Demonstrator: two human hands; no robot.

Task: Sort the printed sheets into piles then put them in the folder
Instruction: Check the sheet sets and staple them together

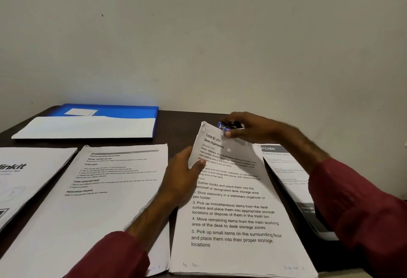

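A pile of printed sheets headed "Desk Organization" (233,216) lies in front of me on the dark table. My left hand (182,174) pinches its upper left edge and lifts that corner. My right hand (246,128) grips a small blue and black stapler (224,126) at the raised top corner of the pile. A second pile of sheets (103,189) lies to the left. A blue folder (123,111) lies at the back left with white paper (88,127) on it.
At the far left lies a pile with a "linkit" heading (24,174). On the right, partly under my right sleeve, lies a pile with a grey "KITCHEN" banner (284,167). A plain wall stands close behind the table's far edge (187,112).
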